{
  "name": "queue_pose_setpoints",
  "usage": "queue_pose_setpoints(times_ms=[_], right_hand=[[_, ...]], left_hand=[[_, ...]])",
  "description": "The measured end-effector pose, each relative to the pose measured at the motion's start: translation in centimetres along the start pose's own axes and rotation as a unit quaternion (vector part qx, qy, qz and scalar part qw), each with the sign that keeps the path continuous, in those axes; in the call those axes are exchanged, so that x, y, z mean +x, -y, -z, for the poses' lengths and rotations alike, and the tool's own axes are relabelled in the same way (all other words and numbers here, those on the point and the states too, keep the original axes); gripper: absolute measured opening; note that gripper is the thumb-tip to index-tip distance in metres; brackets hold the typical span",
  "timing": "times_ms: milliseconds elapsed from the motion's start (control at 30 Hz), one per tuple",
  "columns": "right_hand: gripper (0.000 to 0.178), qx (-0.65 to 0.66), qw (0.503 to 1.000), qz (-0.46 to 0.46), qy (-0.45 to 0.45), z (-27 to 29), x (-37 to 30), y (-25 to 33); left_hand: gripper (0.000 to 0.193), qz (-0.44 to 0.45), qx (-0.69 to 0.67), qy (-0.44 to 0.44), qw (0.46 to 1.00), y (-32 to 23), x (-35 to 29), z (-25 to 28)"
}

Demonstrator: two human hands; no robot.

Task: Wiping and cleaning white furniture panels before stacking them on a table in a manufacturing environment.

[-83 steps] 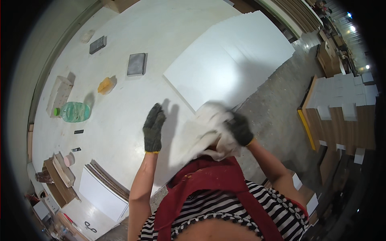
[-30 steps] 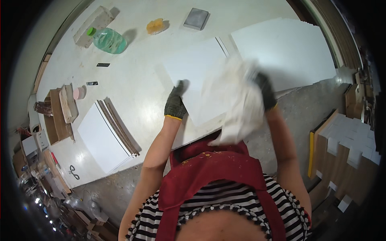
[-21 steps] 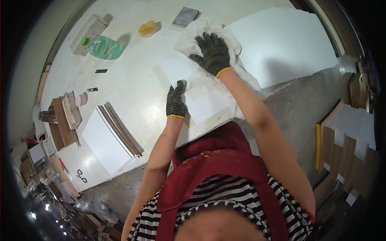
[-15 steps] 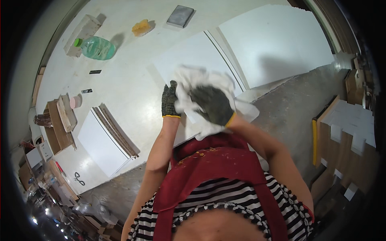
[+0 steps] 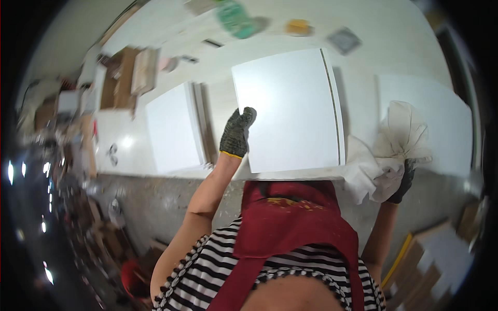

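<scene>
A white panel (image 5: 290, 114) lies in front of me near the table's front edge, a dark strip along its right side. My left hand (image 5: 236, 133), in a dark knitted glove with a yellow cuff, is closed on the panel's left edge, its thumb over the top. Off to the right, my right hand (image 5: 407, 181) grips a crumpled white cloth (image 5: 402, 132) at the table's front edge. That hand is gloved too, and the cloth hides part of its fingers.
To the left is a stack of white panels (image 5: 174, 127); another white panel (image 5: 441, 124) lies right. Beyond sit a green bottle (image 5: 236, 19), a yellow sponge (image 5: 298, 27) and a grey block (image 5: 344, 41). A cardboard box (image 5: 119, 78) stands far left. Boards (image 5: 425, 264) stand lower right.
My right hand has swung right with the cloth, off the panel, which now shows whole. The view has turned. My left hand now holds the panel's left edge.
</scene>
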State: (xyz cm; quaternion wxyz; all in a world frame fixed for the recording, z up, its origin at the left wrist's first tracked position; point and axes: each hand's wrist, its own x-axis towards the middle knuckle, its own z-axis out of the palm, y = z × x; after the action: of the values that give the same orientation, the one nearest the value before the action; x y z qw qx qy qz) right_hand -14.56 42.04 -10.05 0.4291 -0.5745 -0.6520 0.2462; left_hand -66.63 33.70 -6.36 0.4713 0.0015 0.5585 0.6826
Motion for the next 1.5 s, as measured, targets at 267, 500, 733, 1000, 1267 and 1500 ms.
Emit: queue_pose_setpoints(times_ms=[267,500,733,1000,1267,1500], right_hand=[[0.084,-0.272,0.888,0.278,0.244,-13.5,0.1,11.0],[0.061,-0.226,0.914,0.285,0.180,-13.7,2.2,10.8],[0.061,-0.220,0.917,0.272,0.193,-12.6,2.6,11.0],[0.055,-0.160,0.964,0.158,0.145,-8.8,5.2,12.6],[0.069,-0.598,0.790,0.133,-0.041,-5.5,21.6,6.8],[0.054,-0.230,0.920,0.240,0.207,-14.8,8.8,8.4]], left_hand=[[0.040,-0.299,0.641,-0.089,0.701,-16.7,-0.7,26.7],[0.048,-0.119,0.333,-0.185,0.917,-20.3,2.7,30.1],[0.049,-0.088,0.386,-0.177,0.901,-21.5,4.8,31.6],[0.061,-0.394,0.459,-0.194,0.772,-21.7,5.0,38.1],[0.054,-0.477,0.502,-0.103,0.714,-15.2,4.8,11.6],[0.052,-0.295,0.359,0.102,0.880,-7.0,1.3,2.8]])
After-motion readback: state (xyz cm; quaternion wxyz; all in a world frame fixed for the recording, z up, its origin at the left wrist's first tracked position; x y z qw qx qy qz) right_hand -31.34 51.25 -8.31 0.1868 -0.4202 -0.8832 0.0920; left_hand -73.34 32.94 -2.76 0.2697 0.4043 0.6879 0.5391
